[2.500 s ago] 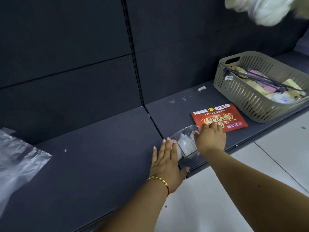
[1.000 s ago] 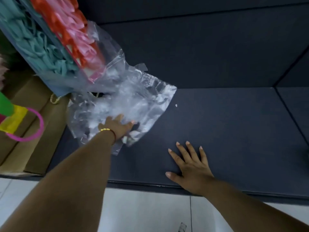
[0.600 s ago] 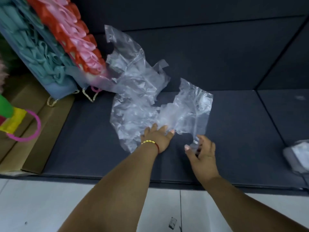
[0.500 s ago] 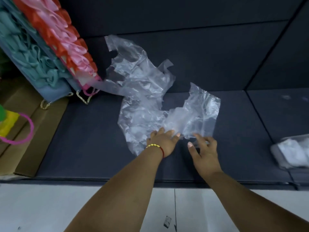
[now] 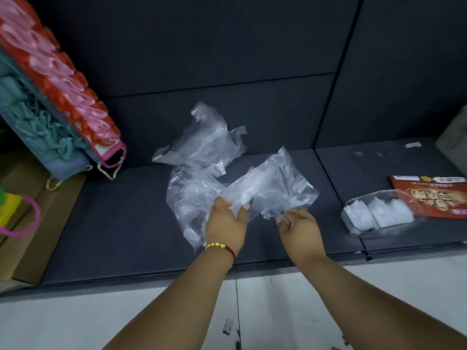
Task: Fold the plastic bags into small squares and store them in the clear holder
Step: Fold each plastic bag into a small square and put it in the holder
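Crumpled clear plastic bag (image 5: 273, 190) was pinched by left hand (image 5: 227, 223) and right hand (image 5: 299, 223) at its near edge, likely for spreading; clear holder (image 5: 379, 213) waited right of the grip

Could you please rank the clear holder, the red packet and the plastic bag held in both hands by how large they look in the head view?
1. plastic bag
2. clear holder and red packet: look alike; packet partly hidden and cut off, unranked.

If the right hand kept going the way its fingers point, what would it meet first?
The right hand points up and slightly left, already pinching the bag it holds. Beyond the bag probably bare shelf, then the back panel; depth is unclear.
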A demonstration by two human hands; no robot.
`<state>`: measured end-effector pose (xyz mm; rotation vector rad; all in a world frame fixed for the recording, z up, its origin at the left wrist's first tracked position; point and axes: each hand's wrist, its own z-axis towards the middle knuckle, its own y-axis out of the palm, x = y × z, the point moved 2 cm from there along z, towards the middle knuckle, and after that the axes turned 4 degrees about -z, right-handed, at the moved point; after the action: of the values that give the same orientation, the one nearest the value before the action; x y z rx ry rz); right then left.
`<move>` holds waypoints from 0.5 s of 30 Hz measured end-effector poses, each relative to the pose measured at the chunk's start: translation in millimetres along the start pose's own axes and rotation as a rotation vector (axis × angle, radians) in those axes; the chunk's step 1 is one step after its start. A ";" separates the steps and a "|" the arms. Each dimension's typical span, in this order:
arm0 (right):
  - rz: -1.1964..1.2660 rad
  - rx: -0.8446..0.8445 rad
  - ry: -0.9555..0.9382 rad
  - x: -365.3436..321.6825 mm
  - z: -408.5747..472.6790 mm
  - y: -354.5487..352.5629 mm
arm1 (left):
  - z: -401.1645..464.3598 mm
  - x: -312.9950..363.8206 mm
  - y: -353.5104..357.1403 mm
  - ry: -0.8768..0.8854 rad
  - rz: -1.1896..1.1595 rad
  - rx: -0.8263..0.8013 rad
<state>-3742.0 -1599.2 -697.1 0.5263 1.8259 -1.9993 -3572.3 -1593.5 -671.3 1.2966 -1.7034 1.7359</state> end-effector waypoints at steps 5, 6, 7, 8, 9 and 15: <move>-0.010 0.163 -0.313 -31.5 -40.6 -31.8 | -34.0 16.9 19.2 -0.565 -0.763 -0.337; -0.009 0.179 -0.394 -35.3 -52.3 -37.9 | -37.6 19.7 20.2 -0.625 -0.906 -0.397; -0.009 0.156 -0.483 -37.6 -64.2 -43.0 | -42.5 24.6 18.7 -0.653 -0.971 -0.450; -0.004 0.125 -0.559 -38.8 -75.1 -47.8 | -45.7 27.8 17.3 -0.665 -0.990 -0.493; 0.011 0.087 -0.626 -39.2 -85.1 -53.7 | -48.8 30.4 16.9 -0.680 -0.962 -0.525; 0.049 -0.084 -0.847 -30.6 -122.2 -84.7 | -69.6 41.0 17.3 -0.687 -0.826 -0.477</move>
<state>-3756.9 -1469.5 -619.6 -0.2798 1.3211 -1.7045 -3630.2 -1545.6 -637.0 2.0572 -1.3913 0.4067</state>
